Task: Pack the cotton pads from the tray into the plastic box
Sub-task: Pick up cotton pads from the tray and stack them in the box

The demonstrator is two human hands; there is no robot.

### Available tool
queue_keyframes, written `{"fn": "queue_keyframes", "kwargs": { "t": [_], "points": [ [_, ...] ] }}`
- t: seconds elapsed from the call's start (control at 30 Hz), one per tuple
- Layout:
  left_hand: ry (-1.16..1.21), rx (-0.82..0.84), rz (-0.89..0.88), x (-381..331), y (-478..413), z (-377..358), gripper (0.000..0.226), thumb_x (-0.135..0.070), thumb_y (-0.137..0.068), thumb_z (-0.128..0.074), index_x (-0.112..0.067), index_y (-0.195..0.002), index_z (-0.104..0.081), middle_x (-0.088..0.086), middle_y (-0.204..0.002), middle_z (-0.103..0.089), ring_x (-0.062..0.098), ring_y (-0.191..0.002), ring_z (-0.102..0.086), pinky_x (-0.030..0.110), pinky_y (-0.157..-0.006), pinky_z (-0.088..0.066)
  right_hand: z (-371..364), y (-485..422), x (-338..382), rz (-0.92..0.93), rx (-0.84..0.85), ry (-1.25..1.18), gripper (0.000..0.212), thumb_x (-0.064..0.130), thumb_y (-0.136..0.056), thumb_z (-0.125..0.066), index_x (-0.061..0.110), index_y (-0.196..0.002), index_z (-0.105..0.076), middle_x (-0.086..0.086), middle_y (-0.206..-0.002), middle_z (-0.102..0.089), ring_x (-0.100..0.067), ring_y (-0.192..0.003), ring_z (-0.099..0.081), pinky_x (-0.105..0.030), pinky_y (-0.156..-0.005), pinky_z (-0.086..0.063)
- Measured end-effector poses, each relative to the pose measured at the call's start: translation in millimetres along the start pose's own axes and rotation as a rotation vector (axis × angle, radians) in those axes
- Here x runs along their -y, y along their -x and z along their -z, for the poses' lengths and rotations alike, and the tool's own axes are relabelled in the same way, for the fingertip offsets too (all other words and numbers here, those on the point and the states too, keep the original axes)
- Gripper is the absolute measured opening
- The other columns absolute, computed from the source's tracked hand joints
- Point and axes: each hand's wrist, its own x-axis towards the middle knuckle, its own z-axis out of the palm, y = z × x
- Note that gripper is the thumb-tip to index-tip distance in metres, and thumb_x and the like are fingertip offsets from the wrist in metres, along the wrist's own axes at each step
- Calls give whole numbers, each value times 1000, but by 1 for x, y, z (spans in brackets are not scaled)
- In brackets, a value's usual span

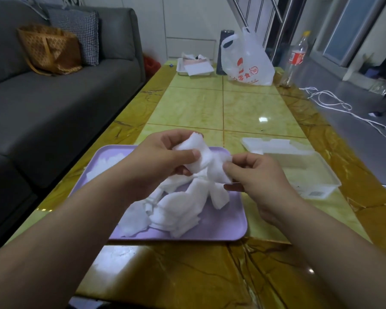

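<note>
A lilac tray [221,228] lies on the table in front of me, with a loose pile of white cotton pads [176,212] on it. My left hand [161,161] grips a small stack of cotton pads [198,152] above the tray, thumb pressed on top. My right hand [261,175] pinches the right edge of a pad [221,172] from that same bunch. A clear plastic box [308,175] stands to the right of the tray, its lid [274,144] open at the far side. I cannot tell whether any pads lie inside it.
At the far end of the table stand a white tray with papers [195,68], a white plastic bag [246,61], a dark flask [223,52] and a clear bottle [295,59]. A grey sofa [54,103] runs along the left. White cables [343,108] lie on the floor at right.
</note>
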Motion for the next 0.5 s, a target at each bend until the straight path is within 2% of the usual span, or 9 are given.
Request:
{"fn": "queue_keyframes", "kwargs": {
  "t": [0.07, 0.17, 0.3, 0.4, 0.5],
  "points": [
    [-32, 42, 9, 2, 1, 3, 26, -2, -93, -70, -11, -118, -72, 17, -112, -74, 26, -89, -70, 38, -79, -61, 0, -2, -2, -11, 2, -7, 4, 7, -92, -74, 8, -95, -77, -8, -86, -76, -19, -79, -71, -39, -70, -66],
    [-137, 102, 4, 6, 0, 5, 15, -5, -91, -73, -5, -106, -73, 18, -102, -76, 22, -85, -70, 36, -75, -57, -1, -4, -4, 4, 51, 22, 6, 12, -94, -73, 13, -92, -79, -4, -88, -79, -18, -82, -75, -36, -71, -65],
    [-259, 173, -45, 8, -4, -2, 10, -6, -87, -79, -8, -97, -77, 18, -94, -78, 19, -78, -67, 34, -70, -53, -1, -1, 1, 7, 164, 27, 10, 19, -92, -78, 12, -98, -81, -9, -89, -81, -21, -84, -77, -32, -73, -63],
    [-313, 147, -80, 11, -9, -9, 9, -9, -85, -82, -11, -93, -77, 15, -88, -78, 18, -72, -66, 35, -66, -51, 3, -1, 3, 30, 193, 76, 14, 22, -91, -78, 12, -100, -82, -11, -88, -81, -27, -86, -78, -37, -77, -65],
    [-326, 125, -90, 16, -14, -13, 7, -12, -85, -83, -12, -89, -77, 7, -76, -76, 14, -63, -61, 40, -63, -47, 7, -2, 3, 62, 183, 141, 12, 17, -96, -73, 11, -101, -81, -10, -89, -81, -28, -87, -79, -39, -79, -65]
  ]
}}
